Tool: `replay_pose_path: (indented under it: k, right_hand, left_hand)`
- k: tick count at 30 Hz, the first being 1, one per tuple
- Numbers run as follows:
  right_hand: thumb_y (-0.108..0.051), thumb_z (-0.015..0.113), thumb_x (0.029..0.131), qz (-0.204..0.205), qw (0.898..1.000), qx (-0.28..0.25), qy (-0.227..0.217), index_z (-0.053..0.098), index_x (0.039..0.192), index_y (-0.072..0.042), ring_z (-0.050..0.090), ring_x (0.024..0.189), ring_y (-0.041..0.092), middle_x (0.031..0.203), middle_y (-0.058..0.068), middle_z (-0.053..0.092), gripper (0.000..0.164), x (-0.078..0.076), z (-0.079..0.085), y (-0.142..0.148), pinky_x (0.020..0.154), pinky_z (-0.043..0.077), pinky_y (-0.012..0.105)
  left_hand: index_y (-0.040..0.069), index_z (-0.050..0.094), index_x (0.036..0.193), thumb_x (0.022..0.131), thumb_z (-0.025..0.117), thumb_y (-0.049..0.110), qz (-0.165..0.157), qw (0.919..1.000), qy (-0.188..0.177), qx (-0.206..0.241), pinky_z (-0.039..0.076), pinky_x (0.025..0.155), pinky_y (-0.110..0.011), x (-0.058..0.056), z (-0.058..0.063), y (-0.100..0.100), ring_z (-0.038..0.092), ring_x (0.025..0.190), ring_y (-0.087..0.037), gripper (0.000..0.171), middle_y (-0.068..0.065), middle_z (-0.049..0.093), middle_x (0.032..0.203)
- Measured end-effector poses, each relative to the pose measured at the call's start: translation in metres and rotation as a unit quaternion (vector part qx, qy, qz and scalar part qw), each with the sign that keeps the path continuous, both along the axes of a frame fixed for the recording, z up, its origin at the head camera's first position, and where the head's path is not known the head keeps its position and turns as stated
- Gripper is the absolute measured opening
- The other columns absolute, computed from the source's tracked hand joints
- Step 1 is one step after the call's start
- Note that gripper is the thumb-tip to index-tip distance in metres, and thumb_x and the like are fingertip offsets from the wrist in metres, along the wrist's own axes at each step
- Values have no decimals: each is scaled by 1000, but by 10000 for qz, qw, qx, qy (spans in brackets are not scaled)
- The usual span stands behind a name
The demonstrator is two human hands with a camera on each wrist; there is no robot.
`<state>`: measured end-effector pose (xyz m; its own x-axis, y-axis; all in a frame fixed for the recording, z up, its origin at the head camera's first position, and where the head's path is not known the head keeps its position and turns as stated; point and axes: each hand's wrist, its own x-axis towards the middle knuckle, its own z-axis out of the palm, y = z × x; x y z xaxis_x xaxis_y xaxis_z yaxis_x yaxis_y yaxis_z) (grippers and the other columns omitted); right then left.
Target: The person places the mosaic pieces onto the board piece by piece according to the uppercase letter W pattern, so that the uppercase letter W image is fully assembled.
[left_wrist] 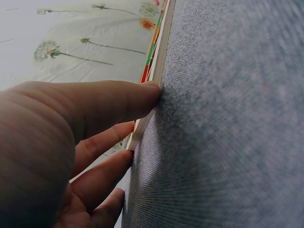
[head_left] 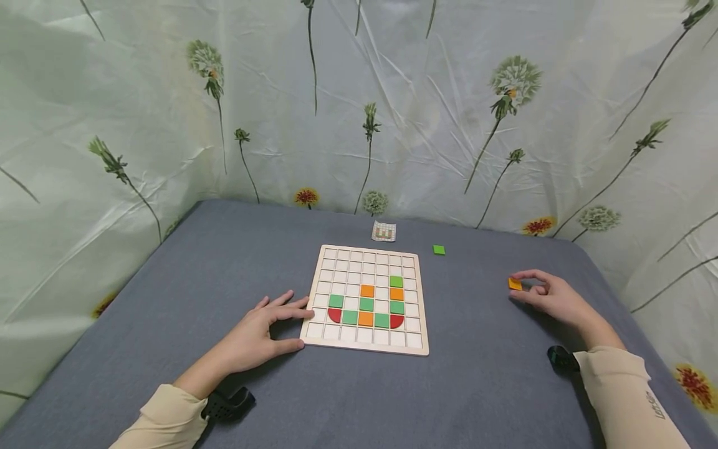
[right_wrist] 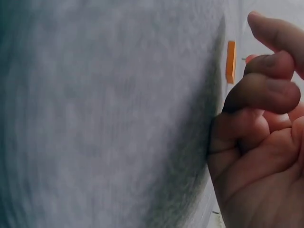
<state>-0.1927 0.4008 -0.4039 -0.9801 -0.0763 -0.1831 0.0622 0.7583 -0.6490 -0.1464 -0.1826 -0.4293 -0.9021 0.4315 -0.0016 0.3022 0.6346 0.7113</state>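
In the head view a wooden grid board point(head_left: 332, 348) lies on the cloth, holding green and orange square tiles and two red rounded ones. My left hand point(head_left: 252, 337) is at its left side with fingers spread; a finger rests on the frame and the thumb touches the near left corner. The left wrist view shows the thumb point(left_wrist: 118, 99) against the board's edge point(left_wrist: 164, 52). Far to the right, my right hand point(head_left: 555, 302) has thumb and index finger around an orange tile point(head_left: 514, 284). In the right wrist view a gap separates the nearest fingertip from the orange tile point(right_wrist: 231, 61).
A small pattern card point(head_left: 384, 231) lies behind the board. One loose green tile point(head_left: 439, 250) sits to the right of the card. The table has a grey-blue cloth point(head_left: 471, 386), and a flower-printed curtain point(head_left: 426, 137) hangs around its back and sides.
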Motion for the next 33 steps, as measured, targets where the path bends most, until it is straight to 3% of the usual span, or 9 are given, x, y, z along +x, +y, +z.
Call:
replay_pose_path:
  k: [11, 21, 33]
  right_hand:
    - [-31, 71, 105, -5, 9988, -171, -459, 45, 155, 4, 46, 60, 10, 66, -8, 48, 67, -5, 4, 3, 61, 39, 30]
    - [-28, 69, 107, -26, 9990, 117, -432, 52, 145, 6, 48, 60, 9, 68, -7, 52, 54, -6, 4, 1, 59, 40, 29]
    - [-29, 70, 106, -57, 9993, 203, -325, 56, 140, 6, 48, 58, 9, 67, -6, 53, 51, -4, 0, 2, 57, 40, 28]
  left_hand:
    - [26, 74, 138, 89, 89, 29, -17, 10000, 0, -4, 7, 130, -75, -1, 1, 1, 29, 164, -42, 51, -3, 54, 164]
    - [26, 74, 138, 90, 88, 29, -54, 10000, 23, 30, 7, 130, -75, -2, 1, 0, 29, 164, -42, 51, -3, 54, 164]
    - [25, 74, 138, 90, 88, 31, -82, 10000, 16, 54, 8, 129, -76, 1, 3, 1, 30, 163, -44, 51, -5, 54, 164]
